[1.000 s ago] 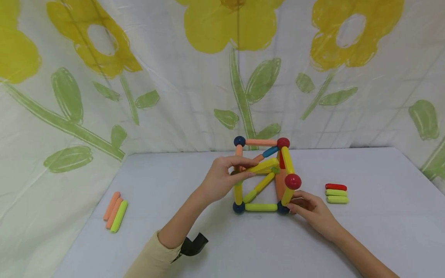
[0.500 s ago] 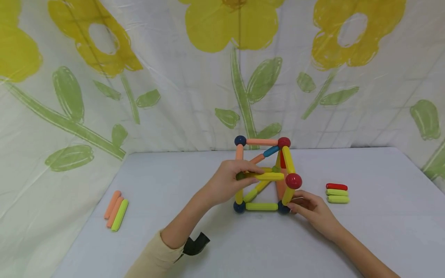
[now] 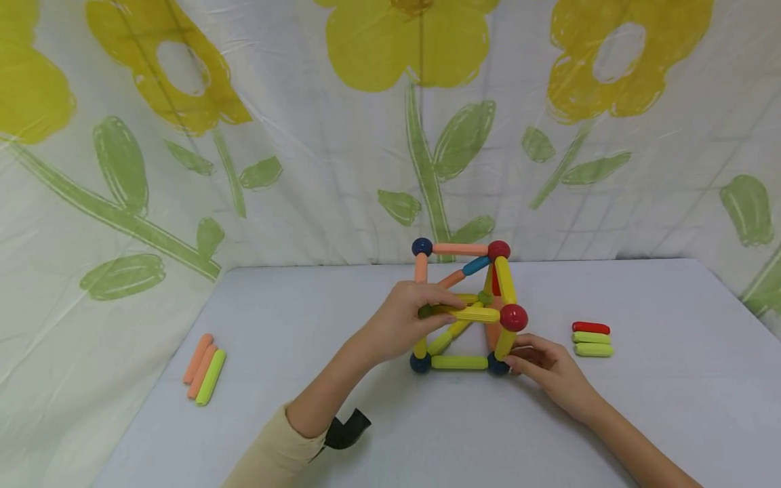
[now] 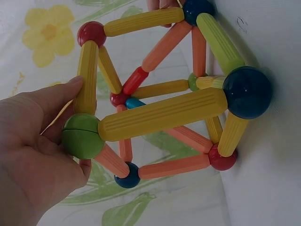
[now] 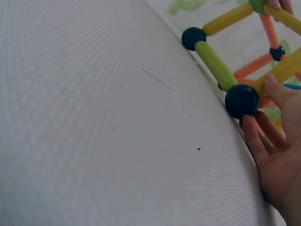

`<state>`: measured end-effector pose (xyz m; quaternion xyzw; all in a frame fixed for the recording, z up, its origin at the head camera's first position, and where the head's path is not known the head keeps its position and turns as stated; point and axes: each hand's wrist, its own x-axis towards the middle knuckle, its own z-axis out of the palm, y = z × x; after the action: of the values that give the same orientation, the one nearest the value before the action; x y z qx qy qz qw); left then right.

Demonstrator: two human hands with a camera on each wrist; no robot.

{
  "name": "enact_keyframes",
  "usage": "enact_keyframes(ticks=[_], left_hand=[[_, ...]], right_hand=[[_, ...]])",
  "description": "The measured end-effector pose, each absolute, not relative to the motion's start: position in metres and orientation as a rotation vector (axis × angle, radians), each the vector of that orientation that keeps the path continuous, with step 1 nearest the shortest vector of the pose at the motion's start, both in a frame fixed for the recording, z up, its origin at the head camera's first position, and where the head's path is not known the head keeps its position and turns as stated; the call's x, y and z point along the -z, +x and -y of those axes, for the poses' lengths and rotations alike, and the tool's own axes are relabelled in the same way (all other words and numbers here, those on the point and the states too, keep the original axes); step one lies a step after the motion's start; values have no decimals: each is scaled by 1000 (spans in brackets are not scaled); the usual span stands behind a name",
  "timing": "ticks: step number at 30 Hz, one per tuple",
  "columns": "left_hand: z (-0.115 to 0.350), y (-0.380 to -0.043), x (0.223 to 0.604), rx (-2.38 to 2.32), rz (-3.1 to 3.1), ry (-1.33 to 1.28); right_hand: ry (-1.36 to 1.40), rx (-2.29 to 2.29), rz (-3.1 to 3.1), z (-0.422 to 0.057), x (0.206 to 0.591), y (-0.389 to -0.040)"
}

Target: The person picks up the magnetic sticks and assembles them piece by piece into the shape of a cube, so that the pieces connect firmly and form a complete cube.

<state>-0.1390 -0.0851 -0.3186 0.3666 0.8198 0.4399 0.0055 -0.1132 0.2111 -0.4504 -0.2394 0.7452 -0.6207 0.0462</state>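
Observation:
A cube-like building frame of magnetic rods and balls stands on the table. My left hand (image 3: 399, 322) pinches a yellow rod (image 3: 478, 314) along its top front side. In the left wrist view this rod reaches from a green ball (image 4: 83, 135) to a red ball (image 4: 91, 34), meeting both. My right hand (image 3: 552, 376) grips the lower front right corner, thumb on the upright yellow rod (image 5: 284, 68) and fingers at the dark blue ball (image 5: 241, 100). A lime rod (image 3: 459, 362) runs along the bottom front. Diagonal rods, such as a blue-tipped one (image 3: 476, 265), cross the sides.
Two orange rods and a lime rod (image 3: 211, 377) lie on the left of the white table (image 3: 305, 298). At the right lie a red rod (image 3: 590, 327) and two lime rods (image 3: 593, 350). A flower-patterned cloth (image 3: 342, 169) hangs behind the table.
My left hand has lowered the yellow rod and swung its free end right, from over the frame's middle to the front red ball. My right hand has stayed at its corner.

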Motion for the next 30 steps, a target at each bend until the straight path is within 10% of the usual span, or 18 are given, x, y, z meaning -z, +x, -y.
enact_keyframes(ticks=[17, 30], left_hand=[[107, -124, 332, -1730, -2622, 933], [208, -96, 349, -1707, -2932, 567]], right_hand=[[-707, 1886, -2294, -212, 449, -112], [-675, 1863, -2312, -211, 449, -111]])
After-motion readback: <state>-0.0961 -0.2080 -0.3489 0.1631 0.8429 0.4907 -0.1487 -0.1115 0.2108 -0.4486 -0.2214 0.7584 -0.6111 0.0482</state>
